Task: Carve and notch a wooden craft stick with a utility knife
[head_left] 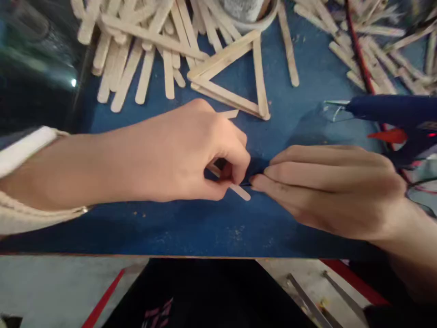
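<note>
My left hand (208,150) is closed in a pinch on a wooden craft stick (241,192), whose rounded end pokes out below the fingertips. Part of another craft stick (229,114) shows beyond the knuckles; the hand hides whether the two are joined. Just to the right, my right hand (327,187) has its fingers pressed together, tips low over the blue tabletop (205,232). Whatever those fingertips hold, if anything, is too small and dark to make out. Beyond both hands lies a triangle of craft sticks (261,77), flat on the table.
A blue glue gun (385,109) with an orange trigger lies at the right, glue strings at its nozzle. Loose craft sticks (129,68) pile up at the back left, and more (372,54) at the back right. A round container (251,23) stands at the back.
</note>
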The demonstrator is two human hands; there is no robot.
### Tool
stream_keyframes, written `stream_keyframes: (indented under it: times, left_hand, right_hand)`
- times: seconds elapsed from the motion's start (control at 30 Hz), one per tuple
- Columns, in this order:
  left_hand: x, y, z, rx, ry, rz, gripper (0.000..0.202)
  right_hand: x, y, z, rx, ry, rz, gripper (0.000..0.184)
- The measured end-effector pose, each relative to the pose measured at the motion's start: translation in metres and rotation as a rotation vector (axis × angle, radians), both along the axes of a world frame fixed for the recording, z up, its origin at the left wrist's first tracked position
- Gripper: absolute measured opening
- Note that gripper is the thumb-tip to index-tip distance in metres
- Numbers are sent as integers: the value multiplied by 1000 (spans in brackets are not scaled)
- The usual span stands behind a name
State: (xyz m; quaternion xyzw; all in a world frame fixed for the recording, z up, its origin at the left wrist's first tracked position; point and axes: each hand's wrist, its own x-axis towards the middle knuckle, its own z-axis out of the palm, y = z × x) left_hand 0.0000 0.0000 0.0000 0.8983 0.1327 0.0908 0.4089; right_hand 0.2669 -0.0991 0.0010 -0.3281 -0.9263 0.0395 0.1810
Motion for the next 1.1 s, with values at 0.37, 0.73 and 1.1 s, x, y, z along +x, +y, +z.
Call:
stream_keyframes:
  times: [0.37,0.73,1.1]
  left_hand:
    - [1,-3,5,2,38,19,16]
    - [3,-3,5,-13,45,7,17]
    - [1,-3,6,-9,45,23,19]
  right_hand:
    - [-4,-7,2,-52,71,-85,17]
    - [-5,-1,3,-58,105,-14,14]
    - [-8,1,5,-53,78,-44,20]
